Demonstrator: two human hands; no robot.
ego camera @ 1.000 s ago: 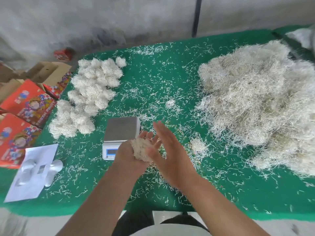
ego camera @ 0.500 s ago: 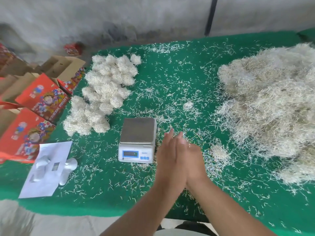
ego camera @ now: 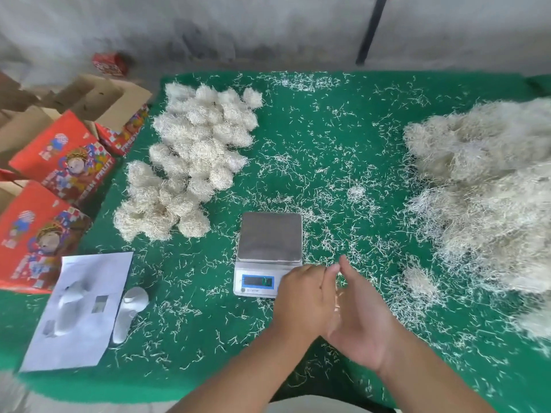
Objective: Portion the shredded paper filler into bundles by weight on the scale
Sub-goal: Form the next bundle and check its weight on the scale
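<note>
A small wad of shredded paper [ego camera: 338, 296] is pressed between the left hand [ego camera: 304, 296] and the right hand [ego camera: 362, 318] at the bottom middle, beside the scale [ego camera: 269, 251], and should be rolled tight so no bits are dropped.

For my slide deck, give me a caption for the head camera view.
Both hands roll a paper wad beside the bare scale, finished bundles at left.
</note>
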